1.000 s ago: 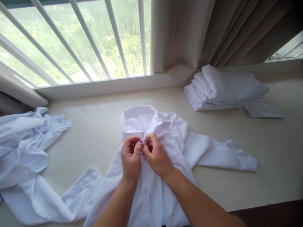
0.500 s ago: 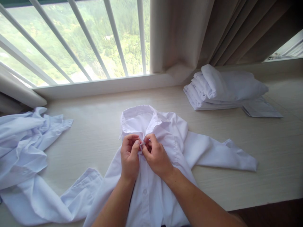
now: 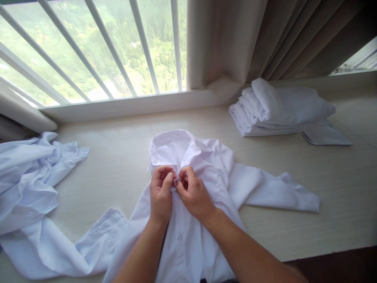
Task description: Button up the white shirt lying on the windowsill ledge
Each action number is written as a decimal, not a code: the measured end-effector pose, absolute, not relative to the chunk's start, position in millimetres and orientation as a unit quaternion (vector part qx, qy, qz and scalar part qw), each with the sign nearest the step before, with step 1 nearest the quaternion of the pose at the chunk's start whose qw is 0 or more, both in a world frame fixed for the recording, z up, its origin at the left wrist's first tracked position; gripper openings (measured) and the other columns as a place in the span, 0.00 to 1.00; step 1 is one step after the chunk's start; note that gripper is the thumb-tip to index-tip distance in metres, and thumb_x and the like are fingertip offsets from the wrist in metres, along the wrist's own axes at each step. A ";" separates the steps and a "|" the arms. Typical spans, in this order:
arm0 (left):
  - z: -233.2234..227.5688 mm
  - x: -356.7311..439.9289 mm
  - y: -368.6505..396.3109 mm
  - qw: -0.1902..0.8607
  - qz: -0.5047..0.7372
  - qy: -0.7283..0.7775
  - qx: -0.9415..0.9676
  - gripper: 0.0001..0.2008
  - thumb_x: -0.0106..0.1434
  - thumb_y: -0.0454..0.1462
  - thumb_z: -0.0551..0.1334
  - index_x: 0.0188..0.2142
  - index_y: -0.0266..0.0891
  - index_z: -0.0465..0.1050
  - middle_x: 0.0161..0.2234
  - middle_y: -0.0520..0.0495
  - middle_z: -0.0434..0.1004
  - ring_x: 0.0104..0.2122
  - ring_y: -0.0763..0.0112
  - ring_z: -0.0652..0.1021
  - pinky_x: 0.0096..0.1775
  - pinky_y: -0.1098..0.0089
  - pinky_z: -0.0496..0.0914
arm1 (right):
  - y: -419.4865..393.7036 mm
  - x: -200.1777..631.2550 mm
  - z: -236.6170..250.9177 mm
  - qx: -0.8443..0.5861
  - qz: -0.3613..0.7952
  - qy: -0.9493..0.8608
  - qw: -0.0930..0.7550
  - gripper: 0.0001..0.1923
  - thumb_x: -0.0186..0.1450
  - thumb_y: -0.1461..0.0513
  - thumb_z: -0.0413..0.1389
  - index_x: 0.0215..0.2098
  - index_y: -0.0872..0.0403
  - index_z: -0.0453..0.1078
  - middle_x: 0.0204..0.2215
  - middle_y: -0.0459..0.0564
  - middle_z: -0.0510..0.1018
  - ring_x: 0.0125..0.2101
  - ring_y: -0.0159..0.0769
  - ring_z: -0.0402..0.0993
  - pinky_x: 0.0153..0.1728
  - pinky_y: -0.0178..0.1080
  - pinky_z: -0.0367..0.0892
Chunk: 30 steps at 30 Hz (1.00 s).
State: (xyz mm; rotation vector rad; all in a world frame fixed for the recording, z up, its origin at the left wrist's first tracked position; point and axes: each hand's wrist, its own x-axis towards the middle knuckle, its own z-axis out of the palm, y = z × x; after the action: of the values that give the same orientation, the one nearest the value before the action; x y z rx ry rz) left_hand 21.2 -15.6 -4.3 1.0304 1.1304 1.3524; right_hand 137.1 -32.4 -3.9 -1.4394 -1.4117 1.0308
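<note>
A white button-up shirt lies face up on the pale wooden table, collar toward the window and sleeves spread to both sides. My left hand and my right hand meet at the shirt's front placket just below the collar. Both pinch the fabric edges together around a small button between the fingertips. Another button shows lower on the placket between my forearms.
A crumpled white shirt lies at the left edge. A stack of folded white shirts sits at the back right, beside a flat folded piece. Beige curtains and a barred window stand behind the table.
My hands stay at the same spot on the placket; only the fingertips shift slightly around the button. The view has tilted a little.
</note>
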 end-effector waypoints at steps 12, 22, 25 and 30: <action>-2.8 22.4 -15.6 0.516 0.557 0.478 0.441 0.06 0.66 0.40 0.65 0.40 0.40 0.74 0.35 0.51 0.73 0.34 0.73 0.74 0.38 0.74 0.71 | -34.5 134.9 -4.6 -0.582 0.394 -0.578 0.415 0.05 0.69 0.59 0.50 0.41 0.51 0.58 0.26 0.41 0.68 0.24 0.34 0.68 0.28 0.34 0.58; -0.8 22.3 -15.5 0.517 0.545 0.482 0.451 0.06 0.65 0.38 0.66 0.40 0.40 0.75 0.35 0.51 0.75 0.34 0.74 0.76 0.39 0.74 0.73 | -33.6 135.8 -3.9 -0.587 0.391 -0.575 0.415 0.06 0.69 0.58 0.49 0.41 0.51 0.58 0.26 0.42 0.68 0.24 0.34 0.68 0.28 0.34 0.58; -1.1 21.3 -16.7 0.510 0.536 0.481 0.470 0.09 0.63 0.39 0.68 0.41 0.40 0.74 0.36 0.50 0.76 0.35 0.72 0.77 0.39 0.73 0.73 | -33.6 135.5 -2.9 -0.591 0.392 -0.570 0.416 0.07 0.70 0.57 0.49 0.41 0.51 0.58 0.25 0.42 0.68 0.24 0.35 0.68 0.28 0.34 0.58; -2.1 20.7 -17.0 0.510 0.525 0.480 0.483 0.11 0.62 0.40 0.70 0.42 0.40 0.74 0.34 0.51 0.76 0.34 0.71 0.78 0.38 0.72 0.73 | -34.0 135.7 -3.2 -0.595 0.390 -0.566 0.416 0.08 0.72 0.55 0.49 0.41 0.51 0.58 0.25 0.42 0.68 0.25 0.36 0.69 0.28 0.34 0.58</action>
State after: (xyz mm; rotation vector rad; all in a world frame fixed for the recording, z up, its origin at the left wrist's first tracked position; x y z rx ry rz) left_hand 20.7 -17.0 -2.1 1.1643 1.1562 1.2655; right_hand 135.7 -34.0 -3.2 -1.4948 -1.4223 0.9790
